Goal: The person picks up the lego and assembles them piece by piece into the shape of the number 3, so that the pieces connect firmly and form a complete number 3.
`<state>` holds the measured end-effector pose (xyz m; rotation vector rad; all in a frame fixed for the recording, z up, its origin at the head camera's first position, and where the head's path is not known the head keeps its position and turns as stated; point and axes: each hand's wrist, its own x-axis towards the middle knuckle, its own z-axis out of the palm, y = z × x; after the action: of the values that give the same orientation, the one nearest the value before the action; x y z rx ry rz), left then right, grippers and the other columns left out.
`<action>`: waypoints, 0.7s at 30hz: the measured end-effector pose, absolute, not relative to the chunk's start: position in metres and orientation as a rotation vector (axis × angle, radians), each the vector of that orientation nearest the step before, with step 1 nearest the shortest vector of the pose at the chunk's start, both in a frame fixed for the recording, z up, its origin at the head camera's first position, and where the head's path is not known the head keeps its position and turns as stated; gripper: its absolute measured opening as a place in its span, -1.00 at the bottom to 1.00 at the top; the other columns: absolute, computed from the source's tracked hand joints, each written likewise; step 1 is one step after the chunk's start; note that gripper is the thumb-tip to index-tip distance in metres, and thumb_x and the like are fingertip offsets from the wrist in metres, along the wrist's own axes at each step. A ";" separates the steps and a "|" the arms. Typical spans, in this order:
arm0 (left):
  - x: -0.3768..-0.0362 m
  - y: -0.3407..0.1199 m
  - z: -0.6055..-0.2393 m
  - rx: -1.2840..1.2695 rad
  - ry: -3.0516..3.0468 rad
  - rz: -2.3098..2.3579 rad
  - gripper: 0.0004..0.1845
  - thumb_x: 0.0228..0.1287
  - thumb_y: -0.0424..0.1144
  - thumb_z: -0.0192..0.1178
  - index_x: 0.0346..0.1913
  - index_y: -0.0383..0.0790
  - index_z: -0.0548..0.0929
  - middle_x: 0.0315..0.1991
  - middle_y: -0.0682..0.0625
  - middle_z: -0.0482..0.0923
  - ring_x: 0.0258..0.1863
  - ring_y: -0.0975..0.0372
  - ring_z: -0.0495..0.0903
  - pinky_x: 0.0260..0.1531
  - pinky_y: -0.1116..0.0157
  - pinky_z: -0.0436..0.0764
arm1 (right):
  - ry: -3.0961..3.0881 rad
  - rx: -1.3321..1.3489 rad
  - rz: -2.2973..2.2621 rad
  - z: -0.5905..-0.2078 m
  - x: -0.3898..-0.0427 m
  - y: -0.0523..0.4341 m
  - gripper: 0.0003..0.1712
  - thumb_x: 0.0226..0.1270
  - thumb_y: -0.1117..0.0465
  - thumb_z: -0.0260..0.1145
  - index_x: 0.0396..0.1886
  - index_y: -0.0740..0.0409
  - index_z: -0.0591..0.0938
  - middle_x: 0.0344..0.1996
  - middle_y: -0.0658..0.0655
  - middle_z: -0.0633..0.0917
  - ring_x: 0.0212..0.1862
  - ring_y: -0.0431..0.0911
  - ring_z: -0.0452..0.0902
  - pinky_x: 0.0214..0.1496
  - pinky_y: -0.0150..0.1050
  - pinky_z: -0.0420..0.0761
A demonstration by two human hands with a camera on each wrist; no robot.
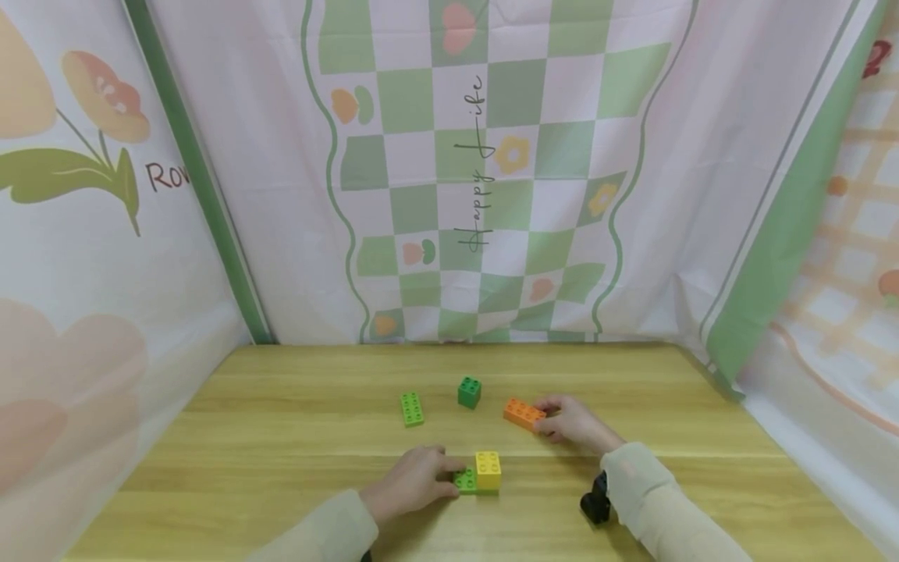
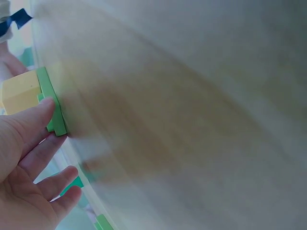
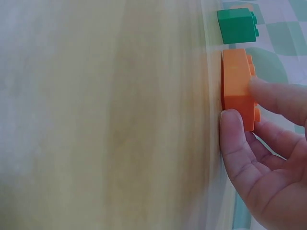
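While both hands sat low on the counter (image 1: 295, 421), each was on a brick. Left hand (image 1: 414, 480), lower centre of the head view, had fingers curled onto the green plate (image 1: 465, 480) with the yellow brick (image 1: 488, 471) stacked on its right half; the left wrist view showed fingertips (image 2: 41, 112) against the plate's edge (image 2: 52, 103), yellow brick (image 2: 20, 91) directly behind it. Looked like a light grip, not a full wrap.

Right hand (image 1: 572, 421), right of centre, pinched the orange brick (image 1: 523, 413). In the right wrist view the thumb (image 3: 235, 132) was at the brick's near end and a finger over its studded side, brick (image 3: 237, 88) flat on the counter.

Loose pieces: small dark green cube (image 1: 469, 391) just above centre, near the orange brick but not touching; same cube (image 3: 236, 25) at the top of the right wrist view, a small gap between the two. Light green long brick (image 1: 411, 408) lay left of the cube, apart from everything.

Black object (image 1: 595, 499) sat by the right sleeve, lower right; couldn't tell what it was. Printed fabric backdrop (image 1: 492, 172) closed off the back and sides. Left wrist view was heavily blurred.
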<state>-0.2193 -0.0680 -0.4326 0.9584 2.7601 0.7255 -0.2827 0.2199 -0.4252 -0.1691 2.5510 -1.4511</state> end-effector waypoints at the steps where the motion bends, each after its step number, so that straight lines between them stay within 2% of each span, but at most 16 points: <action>1: -0.220 -0.068 -0.433 0.959 2.759 0.726 -0.59 0.06 -0.15 0.32 0.04 -0.04 0.62 -0.13 0.09 0.59 -0.24 0.37 0.51 -0.25 0.37 0.53 | 2.548 -0.168 -1.455 -0.425 -0.283 0.220 -0.52 0.12 0.36 0.33 0.04 0.49 0.47 -0.15 0.26 0.55 -0.28 -0.06 0.52 -0.32 -0.15 0.60; 3: -0.219 -0.068 -0.433 0.956 2.760 0.723 -0.59 0.07 -0.15 0.32 0.04 -0.04 0.62 -0.07 0.08 0.59 -0.12 0.29 0.52 -0.15 0.30 0.53 | 2.542 -0.167 -1.459 -0.425 -0.283 0.220 -0.51 0.13 0.36 0.33 0.05 0.49 0.46 -0.14 0.27 0.54 -0.28 -0.06 0.52 -0.31 -0.15 0.60; 8: -0.219 -0.067 -0.432 0.958 2.774 0.705 -0.59 0.06 -0.14 0.32 0.04 -0.04 0.62 -0.03 0.08 0.58 0.00 0.18 0.50 -0.05 0.21 0.50 | 2.527 -0.143 -1.479 -0.425 -0.283 0.218 -0.51 0.14 0.36 0.31 0.07 0.47 0.46 -0.09 0.30 0.51 -0.27 -0.06 0.54 -0.30 -0.17 0.61; 17: -0.217 -0.067 -0.429 0.937 2.778 0.705 -0.59 0.04 -0.14 0.33 0.03 -0.01 0.62 0.00 0.11 0.56 0.08 0.11 0.45 0.02 0.16 0.46 | 2.536 -0.143 -1.506 -0.420 -0.281 0.214 -0.50 0.12 0.38 0.30 0.09 0.44 0.46 -0.10 0.27 0.54 -0.38 -0.06 0.55 -0.35 -0.18 0.60; 21: -0.217 -0.067 -0.430 0.939 2.778 0.709 -0.58 0.05 -0.15 0.33 0.04 -0.02 0.62 0.01 0.08 0.56 0.10 0.07 0.44 0.04 0.12 0.44 | 2.551 -0.169 -1.484 -0.416 -0.279 0.213 -0.49 0.13 0.37 0.30 0.10 0.44 0.45 -0.11 0.25 0.54 -0.37 -0.07 0.55 -0.34 -0.18 0.60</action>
<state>-0.2166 -0.0670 -0.4305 0.9392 2.7779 0.7094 -0.2789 0.2131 -0.4157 -0.1689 2.5506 -1.4844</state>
